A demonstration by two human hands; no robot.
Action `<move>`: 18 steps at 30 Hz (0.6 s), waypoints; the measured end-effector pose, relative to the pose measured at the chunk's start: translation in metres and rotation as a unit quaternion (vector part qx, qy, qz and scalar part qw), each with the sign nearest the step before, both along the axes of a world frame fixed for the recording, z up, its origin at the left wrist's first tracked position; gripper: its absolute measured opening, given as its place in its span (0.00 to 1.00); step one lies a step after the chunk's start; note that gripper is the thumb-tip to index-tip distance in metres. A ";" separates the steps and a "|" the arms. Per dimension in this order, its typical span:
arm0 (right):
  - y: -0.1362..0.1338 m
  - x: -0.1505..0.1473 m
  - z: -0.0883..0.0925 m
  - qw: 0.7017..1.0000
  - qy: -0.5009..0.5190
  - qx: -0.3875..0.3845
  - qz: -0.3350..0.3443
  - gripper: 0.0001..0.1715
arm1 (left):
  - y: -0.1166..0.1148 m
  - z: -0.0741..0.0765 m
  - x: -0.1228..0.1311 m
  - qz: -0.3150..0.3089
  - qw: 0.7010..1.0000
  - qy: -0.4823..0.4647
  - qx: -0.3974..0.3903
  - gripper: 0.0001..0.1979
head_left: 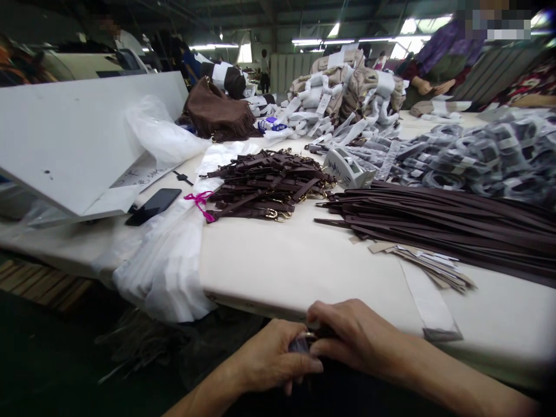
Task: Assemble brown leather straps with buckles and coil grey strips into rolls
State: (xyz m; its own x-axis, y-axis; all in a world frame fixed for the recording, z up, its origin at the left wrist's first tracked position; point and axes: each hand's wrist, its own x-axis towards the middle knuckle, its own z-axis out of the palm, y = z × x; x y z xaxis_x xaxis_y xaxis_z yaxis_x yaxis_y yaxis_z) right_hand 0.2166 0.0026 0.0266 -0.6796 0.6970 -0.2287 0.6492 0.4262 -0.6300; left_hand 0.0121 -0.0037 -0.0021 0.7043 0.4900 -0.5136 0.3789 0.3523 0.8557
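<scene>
At the front edge of the table, my left hand [274, 354] is closed around a dark strap end [299, 345] that looks wrapped in clear plastic, with a small shiny metal fitting [309, 335] on it. My right hand [350, 331] pinches the same piece from the other side, fingers bent and touching it. Most of the piece is hidden by my fingers. Beyond my hands lies a heap of short brown straps [269, 179] with gold buckles. To the right is a bundle of long brown straps [434, 226].
Card strips [430, 266] lie near the right front edge, beside a tape dispenser [345, 168] and plastic-wrapped straps [482, 150]. Left are white plastic bags [165, 272], a phone [155, 207] and a white board [87, 133]. Behind are a brown fringed bag [217, 113] and a co-worker's hands [432, 87].
</scene>
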 end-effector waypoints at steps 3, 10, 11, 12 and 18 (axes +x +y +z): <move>0.007 0.004 0.008 0.998 0.021 -0.062 -0.024 0.11 | -0.001 -0.002 -0.001 0.022 1.000 0.011 0.019 0.12; 0.016 0.009 0.008 0.989 0.068 -0.129 -0.011 0.11 | 0.001 0.001 -0.003 -0.013 0.998 0.021 0.060 0.10; 0.017 0.011 0.009 0.990 0.058 -0.125 -0.031 0.11 | 0.003 0.002 -0.004 -0.012 0.996 0.041 0.076 0.12; 0.018 0.013 0.010 0.991 0.049 -0.119 -0.046 0.11 | 0.006 0.003 -0.004 -0.020 0.994 0.052 0.090 0.13; 0.027 0.013 0.021 0.976 0.104 -0.190 0.005 0.20 | 0.022 0.012 -0.002 -0.066 0.986 0.018 0.152 0.13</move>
